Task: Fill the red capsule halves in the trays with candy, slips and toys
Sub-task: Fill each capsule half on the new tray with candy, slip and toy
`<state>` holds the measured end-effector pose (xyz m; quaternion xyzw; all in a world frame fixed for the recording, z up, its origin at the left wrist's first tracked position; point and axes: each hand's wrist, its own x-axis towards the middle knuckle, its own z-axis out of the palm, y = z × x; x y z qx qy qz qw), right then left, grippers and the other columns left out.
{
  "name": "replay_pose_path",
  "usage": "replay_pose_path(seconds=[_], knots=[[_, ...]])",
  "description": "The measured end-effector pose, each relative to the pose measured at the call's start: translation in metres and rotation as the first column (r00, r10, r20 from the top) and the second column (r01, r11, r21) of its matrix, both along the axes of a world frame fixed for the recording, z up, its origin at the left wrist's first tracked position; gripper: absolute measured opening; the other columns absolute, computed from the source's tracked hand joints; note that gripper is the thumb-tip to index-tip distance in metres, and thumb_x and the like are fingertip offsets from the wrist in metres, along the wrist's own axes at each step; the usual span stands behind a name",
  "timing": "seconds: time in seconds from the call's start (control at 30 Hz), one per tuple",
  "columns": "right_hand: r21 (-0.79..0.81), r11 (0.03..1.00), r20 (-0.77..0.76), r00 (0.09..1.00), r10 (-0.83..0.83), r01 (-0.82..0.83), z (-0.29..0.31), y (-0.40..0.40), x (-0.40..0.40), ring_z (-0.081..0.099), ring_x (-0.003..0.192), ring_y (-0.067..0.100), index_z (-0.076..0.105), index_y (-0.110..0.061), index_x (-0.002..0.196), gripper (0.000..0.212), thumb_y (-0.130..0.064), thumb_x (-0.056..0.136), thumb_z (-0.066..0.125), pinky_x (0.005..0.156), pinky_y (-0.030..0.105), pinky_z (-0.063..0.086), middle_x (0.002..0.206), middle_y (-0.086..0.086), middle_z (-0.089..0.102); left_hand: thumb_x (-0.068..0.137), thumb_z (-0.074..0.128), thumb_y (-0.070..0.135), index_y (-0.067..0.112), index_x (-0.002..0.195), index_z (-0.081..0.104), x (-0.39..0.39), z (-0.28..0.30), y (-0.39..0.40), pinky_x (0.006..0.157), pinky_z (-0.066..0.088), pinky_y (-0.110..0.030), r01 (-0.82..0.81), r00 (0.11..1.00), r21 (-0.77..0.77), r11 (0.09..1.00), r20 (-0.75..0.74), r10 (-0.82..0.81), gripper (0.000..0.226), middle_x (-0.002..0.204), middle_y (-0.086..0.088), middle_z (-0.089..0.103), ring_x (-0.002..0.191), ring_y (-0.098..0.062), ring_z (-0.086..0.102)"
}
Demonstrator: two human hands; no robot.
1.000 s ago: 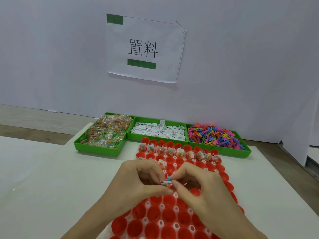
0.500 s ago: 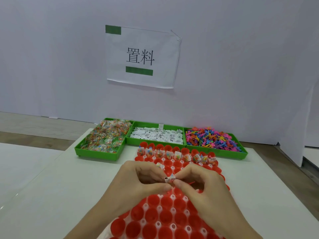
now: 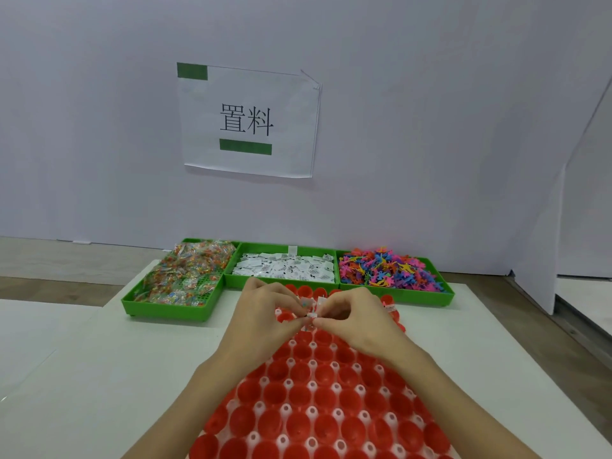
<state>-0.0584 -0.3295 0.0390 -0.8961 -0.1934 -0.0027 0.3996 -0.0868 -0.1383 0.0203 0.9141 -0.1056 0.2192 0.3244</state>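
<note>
While empty red cups [image 3: 326, 422] fill the near rows of the white tray [image 3: 313, 413] below the wrists, a small bundle [image 3: 311, 310] is pinched between both sets of fingertips, just above the tray's far rows. Left hand [image 3: 265, 321] and right hand [image 3: 356, 321] are curled narrow, thumb and forefinger tips meeting on the bundle; a white slip w/ a bit of colour is seen in it, exact contents too small to tell. Whether a cup is being touched can't be told.

Beyond the fingers, a few far cups show, one to the right w/ something clear in it [image 3: 390, 308]; most of that row is hidden by the hands.

Further off, 3 green bins are set along the wall: candy [image 3: 185, 276] to the left of the fingers, slips [image 3: 284, 268] straight ahead, toys [image 3: 387, 270] to the right. A paper sign [image 3: 248, 120] is taped above.

Step in hand, as judged: a set is being gathered or folded prior to insertion, far rows first. Task looks early, since most cups are bare. Next move calls for the bundle to be pressed into the nearest empty cup beneath the fingertips, kept compact so nothing springs out.
</note>
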Motion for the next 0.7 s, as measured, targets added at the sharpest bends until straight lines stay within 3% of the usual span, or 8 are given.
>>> replay_pose_path(seconds=[0.3,0.5,0.57,0.63,0.7], knots=[[-0.159,0.987,0.011,1.0,0.006,-0.005,-0.006,0.012,0.015,0.063,0.072,-0.006,0.082,-0.03,0.083,0.006,-0.035,0.081,0.084,0.056,0.006,0.043,0.081,-0.016,0.074,0.075,0.084,0.049,0.037,0.082,0.081,0.011,-0.012,0.013,0.083,0.03,-0.01,-0.003,1.0,0.114,0.994,-0.014,0.004,0.014,0.092,0.027,0.068,0.099,-0.008,0.034],[-0.27,0.963,0.081,0.997,0.01,0.012,-0.013,0.021,0.012,0.061,0.069,-0.001,0.078,-0.025,0.081,0.007,-0.028,0.083,0.084,0.053,0.008,0.042,0.083,-0.009,0.072,0.077,0.085,0.042,0.034,0.083,0.082,0.008,-0.013,0.007,0.085,0.04,-0.024,0.01,1.0,0.247,0.969,0.025,-0.017,0.01,0.097,0.023,0.069,0.103,-0.015,0.04],[-0.317,0.948,0.117,0.993,0.028,0.011,-0.011,0.022,0.012,0.064,0.08,0.0,0.08,-0.024,0.084,0.003,-0.026,0.084,0.083,0.063,0.007,0.044,0.089,-0.01,0.074,0.077,0.085,0.041,0.033,0.082,0.082,0.007,-0.012,0.006,0.084,0.042,-0.026,0.001,0.998,0.281,0.96,0.055,-0.017,0.011,0.097,0.021,0.07,0.102,-0.016,0.04],[-0.345,0.939,0.136,0.989,0.057,-0.007,-0.009,0.022,0.013,0.065,0.091,0.0,0.082,-0.023,0.088,0.003,-0.024,0.086,0.081,0.079,0.016,0.052,0.095,-0.011,0.076,0.075,0.086,0.04,0.031,0.079,0.082,0.007,-0.012,0.006,0.082,0.043,-0.029,-0.003,0.996,0.319,0.948,0.089,-0.027,0.011,0.093,0.018,0.071,0.099,-0.018,0.043],[-0.361,0.932,0.157,0.984,0.079,-0.017,-0.007,0.023,0.012,0.065,0.094,0.001,0.083,-0.023,0.092,0.006,-0.022,0.088,0.079,0.084,0.019,0.052,0.098,-0.012,0.076,0.076,0.086,0.039,0.03,0.077,0.081,0.007,-0.012,0.005,0.081,0.04,-0.03,0.0,0.993,0.351,0.937,0.112,-0.042,0.01,0.092,0.017,0.072,0.097,-0.02,0.046]])
